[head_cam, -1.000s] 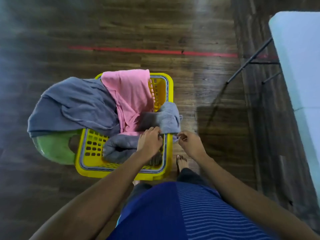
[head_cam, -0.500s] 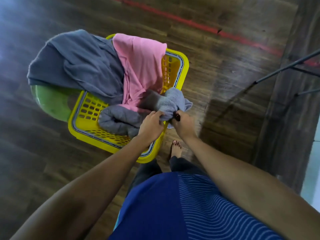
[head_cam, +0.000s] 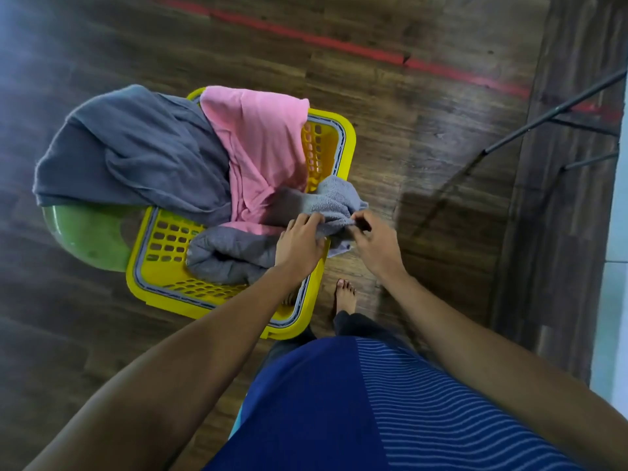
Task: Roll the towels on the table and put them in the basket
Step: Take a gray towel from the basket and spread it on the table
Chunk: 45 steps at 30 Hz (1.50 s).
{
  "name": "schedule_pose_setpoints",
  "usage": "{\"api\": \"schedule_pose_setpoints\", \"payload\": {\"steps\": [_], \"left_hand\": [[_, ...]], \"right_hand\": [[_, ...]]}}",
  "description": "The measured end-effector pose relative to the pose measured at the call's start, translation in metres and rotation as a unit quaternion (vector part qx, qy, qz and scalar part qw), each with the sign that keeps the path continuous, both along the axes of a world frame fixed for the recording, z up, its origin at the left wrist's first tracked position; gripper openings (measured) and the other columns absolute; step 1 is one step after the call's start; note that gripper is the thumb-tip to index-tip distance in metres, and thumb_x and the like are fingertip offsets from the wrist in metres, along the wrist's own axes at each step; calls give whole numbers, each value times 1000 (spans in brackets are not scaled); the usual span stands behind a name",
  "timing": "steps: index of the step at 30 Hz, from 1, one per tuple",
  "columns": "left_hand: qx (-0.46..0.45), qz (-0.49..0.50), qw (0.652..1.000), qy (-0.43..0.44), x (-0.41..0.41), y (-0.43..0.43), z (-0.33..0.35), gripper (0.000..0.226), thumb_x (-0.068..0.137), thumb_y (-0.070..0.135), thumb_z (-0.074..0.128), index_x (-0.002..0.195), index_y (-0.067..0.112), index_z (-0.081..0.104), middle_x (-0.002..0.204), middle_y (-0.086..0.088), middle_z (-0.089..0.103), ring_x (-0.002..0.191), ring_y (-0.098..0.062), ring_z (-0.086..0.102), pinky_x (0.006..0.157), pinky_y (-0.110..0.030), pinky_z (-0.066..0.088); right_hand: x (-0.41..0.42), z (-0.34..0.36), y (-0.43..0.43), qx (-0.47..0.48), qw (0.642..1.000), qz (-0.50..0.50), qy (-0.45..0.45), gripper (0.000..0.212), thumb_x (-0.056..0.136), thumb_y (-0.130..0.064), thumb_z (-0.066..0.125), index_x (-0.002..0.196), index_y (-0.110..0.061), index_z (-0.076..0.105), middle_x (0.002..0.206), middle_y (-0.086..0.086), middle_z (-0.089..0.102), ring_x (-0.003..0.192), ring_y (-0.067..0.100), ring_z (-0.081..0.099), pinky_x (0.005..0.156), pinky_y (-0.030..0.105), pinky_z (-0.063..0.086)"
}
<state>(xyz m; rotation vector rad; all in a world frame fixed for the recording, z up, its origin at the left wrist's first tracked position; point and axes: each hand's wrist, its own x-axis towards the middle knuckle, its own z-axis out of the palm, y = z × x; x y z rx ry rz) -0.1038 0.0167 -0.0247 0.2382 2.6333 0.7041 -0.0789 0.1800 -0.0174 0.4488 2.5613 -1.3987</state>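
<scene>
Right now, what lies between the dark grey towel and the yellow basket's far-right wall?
In the head view, a pink towel draped over the basket rim.

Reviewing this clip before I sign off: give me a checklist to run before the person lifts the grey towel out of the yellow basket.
1. Left hand grips grey towel: ok.
2. Right hand pinches same towel: ok.
3. Towel free of pink towel: not ok, they overlap.
4. Yellow basket steady on green stool: cannot tell.
5. Table edge within view: ok.
</scene>
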Motion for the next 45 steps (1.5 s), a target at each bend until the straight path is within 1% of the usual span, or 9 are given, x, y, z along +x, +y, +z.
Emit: {"api": "schedule_pose_setpoints", "payload": {"steps": [7, 14, 17, 22, 25, 28, 34, 40, 45], "left_hand": [[28, 3, 999, 23, -19, 11, -2, 9, 88, 9, 53, 95, 11, 58, 98, -11, 53, 94, -34, 51, 78, -45, 44], [47, 25, 999, 3, -27, 18, -7, 48, 87, 8, 56, 133, 17, 45, 119, -13, 47, 106, -33, 47, 93, -46, 40], [51, 13, 999, -4, -25, 18, -10, 40, 86, 7, 55, 125, 16, 51, 113, -12, 47, 101, -35, 49, 90, -46, 41], [35, -32, 998, 32, -19, 16, -9, 29, 78, 2, 61, 106, 9, 57, 98, -12, 51, 87, -34, 49, 83, -42, 39], [12, -50, 998, 48, -14, 12, -13, 24, 75, 0, 61, 96, 11, 59, 96, -9, 53, 83, -32, 50, 81, -45, 44], [-1, -48, 998, 49, -12, 12, -13, 21, 74, 1, 59, 92, 12, 61, 95, -9, 54, 82, -31, 49, 74, -48, 45], [-8, -21, 999, 24, -2, 8, -11, 16, 81, 8, 56, 91, 18, 63, 94, -2, 54, 92, -26, 50, 71, -35, 31], [38, 51, 997, 51, -1, 10, -6, 11, 80, 13, 62, 86, 22, 62, 88, 7, 57, 88, -20, 51, 74, -37, 37], [39, 42, 998, 32, -19, 18, -6, 16, 76, 7, 62, 85, 20, 65, 88, 4, 60, 88, -24, 54, 72, -35, 38]], "right_hand": [[-5, 0, 27, 24, 999, -15, 16, 13, 88, -10, 64, 100, -12, 66, 98, -1, 68, 89, 5, 58, 72, 6, 38], [-5, -5, 43, 46, 998, 9, -47, 15, 87, -13, 67, 101, -15, 68, 99, 1, 68, 90, 13, 60, 80, 27, 46], [-13, -9, 46, 39, 990, 76, -114, 16, 85, -20, 71, 97, -10, 70, 94, 5, 68, 88, 19, 60, 82, 36, 48], [-52, -13, 40, 49, 994, 38, -92, 17, 87, -22, 65, 104, -20, 68, 104, 1, 68, 96, 16, 62, 70, 17, 43], [-82, -21, 27, 44, 995, 52, -73, 42, 86, -21, 67, 127, -18, 56, 128, 5, 59, 119, 23, 55, 97, 34, 44], [-103, -29, 15, 49, 992, 70, -98, 61, 87, -24, 68, 142, -18, 41, 144, 6, 48, 131, 25, 45, 104, 40, 40], [-119, -43, 6, 105, 989, 57, -85, 22, 85, -28, 69, 101, -14, 65, 104, 10, 67, 100, 31, 61, 76, 35, 46], [-140, -18, 18, 108, 994, 6, 22, 15, 86, -21, 67, 97, -12, 63, 101, 6, 67, 94, 22, 59, 76, 32, 43], [-146, -16, 20, 81, 996, -46, 10, 15, 82, -15, 70, 94, -12, 62, 97, 6, 67, 91, 22, 61, 84, 40, 50]]}}
